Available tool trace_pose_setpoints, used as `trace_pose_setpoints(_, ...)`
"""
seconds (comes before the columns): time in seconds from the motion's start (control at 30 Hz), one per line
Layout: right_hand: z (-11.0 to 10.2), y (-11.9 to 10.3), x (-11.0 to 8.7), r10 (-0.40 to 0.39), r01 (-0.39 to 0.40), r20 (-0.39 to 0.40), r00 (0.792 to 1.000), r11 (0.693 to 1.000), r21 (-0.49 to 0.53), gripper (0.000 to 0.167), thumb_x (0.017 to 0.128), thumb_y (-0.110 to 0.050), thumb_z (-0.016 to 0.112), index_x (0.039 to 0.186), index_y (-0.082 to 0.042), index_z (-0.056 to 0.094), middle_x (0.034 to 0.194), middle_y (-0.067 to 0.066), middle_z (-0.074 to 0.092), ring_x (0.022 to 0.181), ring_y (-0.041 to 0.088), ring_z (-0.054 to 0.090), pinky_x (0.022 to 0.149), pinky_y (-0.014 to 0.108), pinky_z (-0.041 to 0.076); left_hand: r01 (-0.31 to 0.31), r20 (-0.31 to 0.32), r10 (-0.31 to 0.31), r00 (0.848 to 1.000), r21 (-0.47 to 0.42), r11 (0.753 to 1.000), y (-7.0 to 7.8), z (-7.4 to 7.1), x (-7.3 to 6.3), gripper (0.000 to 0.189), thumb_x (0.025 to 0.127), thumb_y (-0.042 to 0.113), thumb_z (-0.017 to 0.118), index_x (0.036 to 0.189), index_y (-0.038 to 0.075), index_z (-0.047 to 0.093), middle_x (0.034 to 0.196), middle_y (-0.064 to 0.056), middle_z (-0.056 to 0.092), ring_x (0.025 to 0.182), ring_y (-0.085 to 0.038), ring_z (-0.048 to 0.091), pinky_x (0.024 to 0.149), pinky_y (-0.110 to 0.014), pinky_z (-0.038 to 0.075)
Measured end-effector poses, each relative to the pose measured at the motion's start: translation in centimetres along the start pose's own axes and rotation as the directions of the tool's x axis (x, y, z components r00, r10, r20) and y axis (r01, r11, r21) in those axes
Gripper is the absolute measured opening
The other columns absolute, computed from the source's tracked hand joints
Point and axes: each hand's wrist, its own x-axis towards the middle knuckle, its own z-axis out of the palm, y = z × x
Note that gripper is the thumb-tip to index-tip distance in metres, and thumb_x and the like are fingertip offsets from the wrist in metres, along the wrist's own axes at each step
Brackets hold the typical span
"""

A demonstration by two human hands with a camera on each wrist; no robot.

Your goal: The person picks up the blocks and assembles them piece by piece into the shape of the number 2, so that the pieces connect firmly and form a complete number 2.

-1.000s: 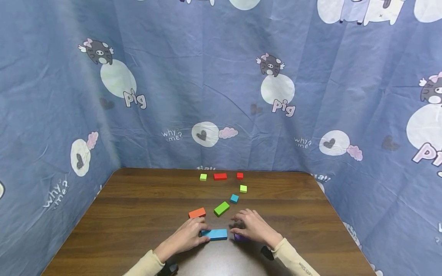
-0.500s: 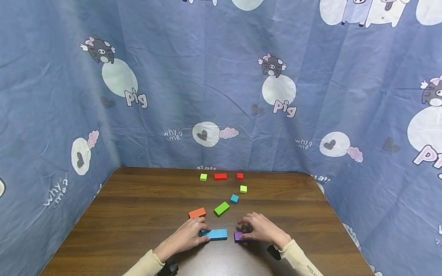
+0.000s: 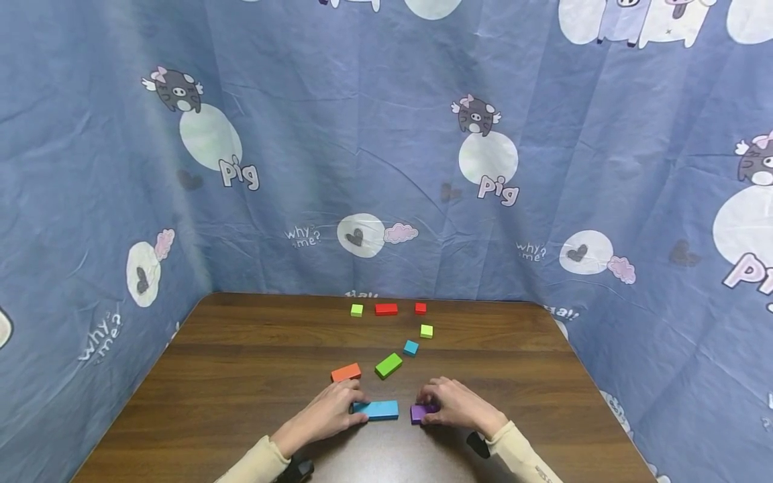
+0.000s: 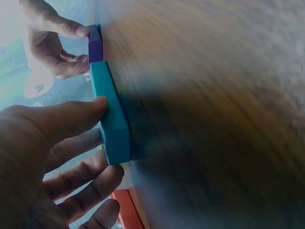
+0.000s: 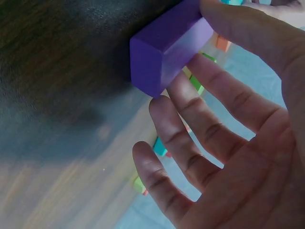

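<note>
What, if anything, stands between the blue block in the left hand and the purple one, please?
Nothing visible: only a narrow gap of bare table separates the blue block from the purple block.

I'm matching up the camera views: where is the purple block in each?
Head: purple block low, just right of centre.
Left wrist: purple block upper left, beyond the blue block.
Right wrist: purple block upper middle, large.
Shared landmark: the right hand, holding it in all three.

Creased blue cloth [image 3: 386,154] printed with cartoon pigs [image 3: 476,116] hangs behind and beside a brown wood-grain table [image 3: 253,342].
</note>
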Motion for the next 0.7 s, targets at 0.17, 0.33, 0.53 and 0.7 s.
trace_pose_setpoints(0.17,0.3,0.1,0.1,0.011,-0.011,0.004,1.000,1.000,-0.004,0.024,0.080,-0.031,0.077,0.097,-0.016,0.068,0.090,-0.007,0.062,0.083,0.004,0.054,0.074,0.026,0.046,-0.006,-0.011,0.005,1.000,-0.020,1.000,0.1,0.0,-0.1,0.027,0.083,0.031,0.075,0.103,0.013,0.074,0.089,0.007,0.060,0.072,0.000,0.044,0.063,-0.021,0.037)
trace_pose_setpoints(0.33,0.4,0.4,0.0,0.007,-0.007,-0.020,1.000,1.000,-0.022,0.024,0.079,-0.030,0.077,0.096,-0.016,0.068,0.089,-0.007,0.062,0.081,0.003,0.053,0.073,0.025,0.046,-0.012,-0.016,0.012,1.000,-0.039,0.999,0.1,-0.1,-0.1,0.026,0.082,0.029,0.076,0.102,0.013,0.074,0.089,0.007,0.060,0.071,0.000,0.043,0.062,-0.020,0.037)
trace_pose_setpoints(0.53,0.2,0.9,-0.3,-0.001,0.000,-0.040,0.999,1.000,-0.031,0.024,0.079,-0.030,0.077,0.096,-0.014,0.069,0.089,-0.006,0.063,0.081,0.005,0.055,0.072,0.024,0.046,-0.009,-0.017,0.009,1.000,-0.020,1.000,-0.1,0.1,-0.2,0.027,0.082,0.031,0.076,0.103,0.014,0.074,0.089,0.007,0.059,0.071,0.000,0.042,0.062,-0.020,0.036)
trace_pose_setpoints(0.7,0.0,1.5,-0.5,0.005,-0.008,-0.064,0.998,0.999,-0.035,0.023,0.078,-0.029,0.078,0.095,-0.015,0.069,0.087,-0.007,0.062,0.078,0.005,0.055,0.069,0.023,0.045,0.008,-0.013,-0.008,1.000,-0.026,1.000,-0.1,0.1,-0.2,0.028,0.082,0.033,0.075,0.103,0.015,0.074,0.090,0.008,0.059,0.073,0.000,0.043,0.063,-0.021,0.038)
